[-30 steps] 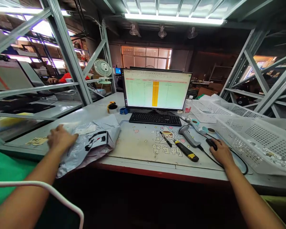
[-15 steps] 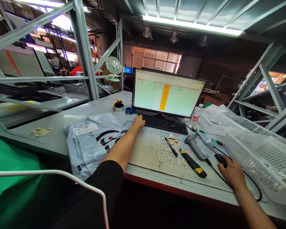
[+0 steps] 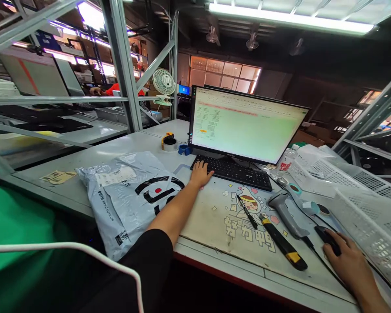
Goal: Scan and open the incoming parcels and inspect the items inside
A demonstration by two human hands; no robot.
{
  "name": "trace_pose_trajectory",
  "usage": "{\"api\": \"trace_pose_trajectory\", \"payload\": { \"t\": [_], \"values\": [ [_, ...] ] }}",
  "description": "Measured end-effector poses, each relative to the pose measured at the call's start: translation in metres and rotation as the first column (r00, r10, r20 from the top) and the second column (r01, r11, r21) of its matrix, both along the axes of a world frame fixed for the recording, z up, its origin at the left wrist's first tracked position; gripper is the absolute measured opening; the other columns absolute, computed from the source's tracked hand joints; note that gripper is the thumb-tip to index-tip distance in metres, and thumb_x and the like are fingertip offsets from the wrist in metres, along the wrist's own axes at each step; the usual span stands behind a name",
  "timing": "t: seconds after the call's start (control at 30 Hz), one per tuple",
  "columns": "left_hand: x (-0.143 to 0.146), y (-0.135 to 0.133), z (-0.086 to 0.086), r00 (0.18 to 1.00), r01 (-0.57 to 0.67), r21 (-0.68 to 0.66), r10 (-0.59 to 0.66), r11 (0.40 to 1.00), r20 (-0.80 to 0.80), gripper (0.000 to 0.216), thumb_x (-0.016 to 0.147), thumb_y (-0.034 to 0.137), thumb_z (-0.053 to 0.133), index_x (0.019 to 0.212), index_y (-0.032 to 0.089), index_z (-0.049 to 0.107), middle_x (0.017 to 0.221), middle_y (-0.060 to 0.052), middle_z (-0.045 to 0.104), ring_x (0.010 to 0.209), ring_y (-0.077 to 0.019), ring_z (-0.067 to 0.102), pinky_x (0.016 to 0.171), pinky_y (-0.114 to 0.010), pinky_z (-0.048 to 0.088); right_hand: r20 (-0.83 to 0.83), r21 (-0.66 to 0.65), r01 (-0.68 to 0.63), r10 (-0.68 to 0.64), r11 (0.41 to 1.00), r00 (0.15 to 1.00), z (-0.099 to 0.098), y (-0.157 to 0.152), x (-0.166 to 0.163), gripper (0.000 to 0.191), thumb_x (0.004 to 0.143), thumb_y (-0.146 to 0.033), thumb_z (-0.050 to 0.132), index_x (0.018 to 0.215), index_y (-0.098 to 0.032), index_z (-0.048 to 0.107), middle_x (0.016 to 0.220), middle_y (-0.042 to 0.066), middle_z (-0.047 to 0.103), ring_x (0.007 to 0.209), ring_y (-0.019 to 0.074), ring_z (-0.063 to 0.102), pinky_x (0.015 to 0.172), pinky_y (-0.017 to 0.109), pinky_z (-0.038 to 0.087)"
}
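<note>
My left hand [image 3: 200, 174] rests at the left end of the black keyboard [image 3: 244, 173], fingers stretched out over the keys. My right hand [image 3: 347, 256] is wrapped around a black computer mouse [image 3: 327, 240] at the right of the desk mat. Above the keyboard stands a monitor [image 3: 244, 126] showing a spreadsheet with text columns at its left and one orange cell. Between my hands lie a black pen [image 3: 246, 211], a yellow and black utility knife [image 3: 283, 243] and a grey barcode scanner [image 3: 287, 215] with its cable.
A grey plastic mailing bag [image 3: 127, 195] lies beside my left forearm. Tape rolls [image 3: 169, 142] sit left of the monitor. White perforated baskets [image 3: 371, 217] and a bottle [image 3: 286, 158] stand at the right. A small fan [image 3: 164, 81] is clipped to the metal frame.
The spreadsheet on the monitor has changed from a long orange column to text at the left with a small orange cell. My left fingers have spread out on the keys. The camera view has shifted.
</note>
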State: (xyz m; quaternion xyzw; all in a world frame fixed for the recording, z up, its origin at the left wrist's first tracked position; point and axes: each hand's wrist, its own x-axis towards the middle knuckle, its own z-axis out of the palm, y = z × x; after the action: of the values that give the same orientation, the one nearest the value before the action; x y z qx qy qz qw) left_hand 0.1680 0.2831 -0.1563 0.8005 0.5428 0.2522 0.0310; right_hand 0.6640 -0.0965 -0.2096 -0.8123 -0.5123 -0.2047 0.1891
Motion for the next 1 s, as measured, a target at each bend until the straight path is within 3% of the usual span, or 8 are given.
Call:
{"api": "trace_pose_trajectory", "payload": {
  "t": [0.27, 0.6, 1.0],
  "values": [
    [0.000, 0.000, -0.002, 1.000, 0.007, -0.037, -0.008, 0.999, -0.018, 0.070, 0.106, 0.058, 0.040, 0.160, 0.013, 0.046, 0.171, -0.017, 0.036, 0.161, -0.0385, 0.025, 0.134, -0.051, 0.017, -0.076, -0.036, 0.030, -0.033, 0.999, 0.997, 0.005, -0.002, 0.001, 0.070, 0.089, -0.067, 0.042, 0.141, -0.027, 0.068, 0.139, 0.017, 0.063, 0.121, 0.0468, 0.067, 0.095, 0.062, 0.057],
    [0.001, -0.004, 0.000, 1.000, -0.014, -0.037, 0.013, 0.999, -0.009, 0.067, 0.106, 0.057, 0.041, 0.158, 0.016, 0.048, 0.171, -0.016, 0.038, 0.160, -0.0398, 0.026, 0.134, -0.054, 0.016, -0.033, -0.017, 0.013, -0.013, 1.000, 0.999, 0.007, -0.002, -0.001, 0.071, 0.088, -0.066, 0.041, 0.141, -0.027, 0.066, 0.138, 0.017, 0.062, 0.122, 0.0472, 0.065, 0.103, 0.065, 0.053],
    [0.003, -0.011, 0.002, 1.000, -0.003, -0.070, 0.001, 0.998, -0.027, 0.072, 0.104, 0.060, 0.043, 0.162, 0.018, 0.043, 0.174, -0.015, 0.031, 0.161, -0.0408, 0.022, 0.133, -0.056, 0.016, 0.001, -0.015, 0.014, -0.014, 1.000, 1.000, 0.010, -0.003, -0.007, 0.069, 0.093, -0.061, 0.040, 0.143, -0.021, 0.066, 0.141, 0.018, 0.060, 0.125, 0.0435, 0.064, 0.110, 0.060, 0.052]
  ]
}}
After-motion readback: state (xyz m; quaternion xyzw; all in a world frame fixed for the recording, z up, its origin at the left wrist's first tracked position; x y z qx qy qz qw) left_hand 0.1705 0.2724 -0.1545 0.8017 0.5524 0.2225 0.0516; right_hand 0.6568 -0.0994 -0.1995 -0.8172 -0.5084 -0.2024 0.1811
